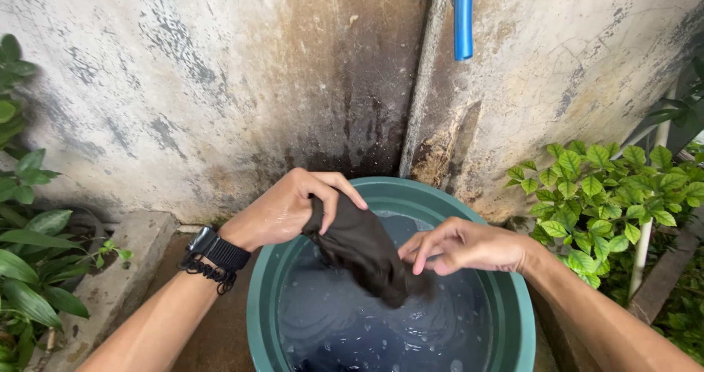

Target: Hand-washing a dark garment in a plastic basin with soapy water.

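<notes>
Left hand (282,209), wearing a black wrist strap (218,253), and right hand (463,246) both grip closed around a wet dark brown cloth (363,251), held just above soapy water in a round green plastic tub (513,313).

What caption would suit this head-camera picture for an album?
Both hands, left hand and right hand, hold a wet dark cloth over a green tub of water.

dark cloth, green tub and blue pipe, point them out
dark cloth (363,251), head view, its bunched wet middle
green tub (258,298), head view, its left rim
blue pipe (463,20), head view, its lower stretch
</notes>
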